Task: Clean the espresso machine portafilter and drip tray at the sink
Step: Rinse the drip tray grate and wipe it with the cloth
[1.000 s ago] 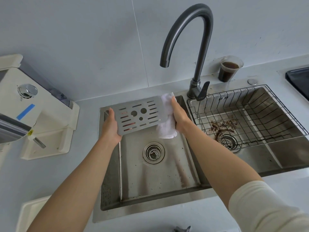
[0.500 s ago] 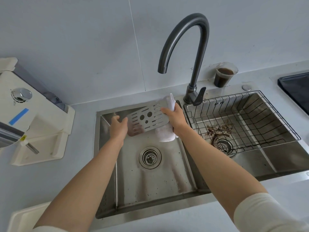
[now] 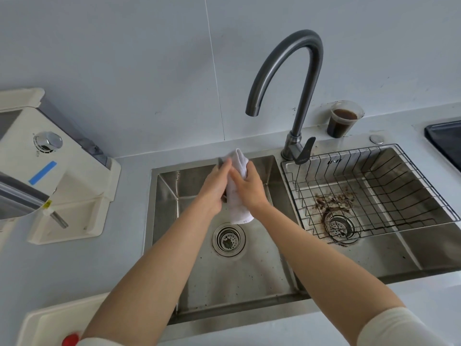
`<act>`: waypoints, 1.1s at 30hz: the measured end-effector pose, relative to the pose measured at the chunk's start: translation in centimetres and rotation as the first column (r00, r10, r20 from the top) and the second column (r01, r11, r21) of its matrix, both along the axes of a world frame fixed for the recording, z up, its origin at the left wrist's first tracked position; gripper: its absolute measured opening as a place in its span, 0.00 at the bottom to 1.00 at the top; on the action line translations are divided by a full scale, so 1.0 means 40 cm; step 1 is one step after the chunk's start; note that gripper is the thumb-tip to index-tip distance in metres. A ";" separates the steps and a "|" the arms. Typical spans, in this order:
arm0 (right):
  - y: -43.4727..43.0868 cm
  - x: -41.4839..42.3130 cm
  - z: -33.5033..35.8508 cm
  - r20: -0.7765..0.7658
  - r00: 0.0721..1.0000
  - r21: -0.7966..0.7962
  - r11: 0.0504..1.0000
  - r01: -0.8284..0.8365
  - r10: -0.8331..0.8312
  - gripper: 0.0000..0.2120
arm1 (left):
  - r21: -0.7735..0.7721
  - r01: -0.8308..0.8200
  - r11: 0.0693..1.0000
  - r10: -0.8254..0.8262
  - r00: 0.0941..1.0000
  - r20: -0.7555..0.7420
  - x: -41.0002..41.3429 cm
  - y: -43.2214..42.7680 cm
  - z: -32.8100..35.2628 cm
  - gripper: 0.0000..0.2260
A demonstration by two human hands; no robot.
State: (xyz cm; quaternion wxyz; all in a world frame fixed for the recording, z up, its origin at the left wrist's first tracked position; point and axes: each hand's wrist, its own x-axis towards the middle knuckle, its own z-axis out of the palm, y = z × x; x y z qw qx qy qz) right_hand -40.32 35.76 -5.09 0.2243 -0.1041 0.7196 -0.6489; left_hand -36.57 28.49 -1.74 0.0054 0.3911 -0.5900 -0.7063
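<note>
wiping step, I'm guessing about halfway | left hand [image 3: 214, 187] gripping drip tray grate [image 3: 220, 163] edge-on over left sink basin [image 3: 262, 270], mostly hidden | right hand [image 3: 250, 192] pinching white cloth [image 3: 237, 203] against it | portafilter not showing, coffee grounds [image 3: 333, 199] sitting in right basin [image 3: 436, 253], so I'm reckoning plenty left

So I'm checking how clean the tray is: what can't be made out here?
Head view:
- Metal tray: only a thin edge shows; left hand, right hand and white cloth cover its surface.
- Red object: cut off by bottom edge.
- Black appliance: cut off by right edge.
</note>
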 end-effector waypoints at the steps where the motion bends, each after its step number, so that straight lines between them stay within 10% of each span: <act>1: -0.003 0.005 -0.004 0.009 1.000 0.008 1.000 0.001 -0.001 0.11 | 0.058 -0.054 0.997 0.055 0.998 -0.015 0.007 -0.004 -0.004 0.20; 14: 0.026 -0.018 0.064 0.276 0.961 -0.244 0.965 0.099 -0.028 0.05 | 0.406 -0.175 0.897 0.249 0.959 -0.136 0.060 -0.041 -0.056 0.23; 25: -0.069 0.053 0.045 -0.291 0.954 0.364 0.930 0.040 0.073 0.17 | 0.503 -0.190 0.843 0.286 0.950 -0.122 0.077 -0.028 -0.061 0.23; 33: -0.033 0.012 -0.006 -0.468 0.881 0.484 0.856 0.182 0.077 0.21 | 0.357 -0.244 0.902 0.309 0.941 -0.138 0.087 -0.043 -0.056 0.21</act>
